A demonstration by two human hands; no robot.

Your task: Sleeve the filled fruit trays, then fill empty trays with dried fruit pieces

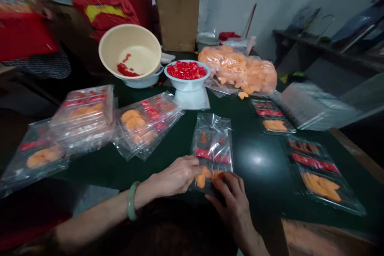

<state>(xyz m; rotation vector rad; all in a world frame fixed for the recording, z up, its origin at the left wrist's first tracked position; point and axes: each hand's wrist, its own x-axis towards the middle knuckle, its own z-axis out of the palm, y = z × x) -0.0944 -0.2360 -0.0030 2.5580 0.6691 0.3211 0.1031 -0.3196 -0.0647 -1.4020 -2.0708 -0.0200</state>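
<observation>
A clear plastic packet [211, 140] lies in front of me on the dark green table. It has small red-brown pieces at the far end, a red band across its middle and orange heart-like pieces [201, 180] at the near end. My left hand [180, 174], below a green bangle [132, 201], has its fingers curled onto the packet's left edge. On the near right corner, my right hand [232, 196] bends its fingers over the orange pieces, with the thumb toward the near edge. The fingertips of both hands are partly hidden.
Filled packets lie at left in a stack [84, 116] and a fanned pair [147, 122], others at right [321, 172]. Behind stand a bowl of red wrapped pieces [187, 84], a tilted cream basin [130, 50], a bag of orange pieces [240, 70] and clear plastic packaging [315, 106].
</observation>
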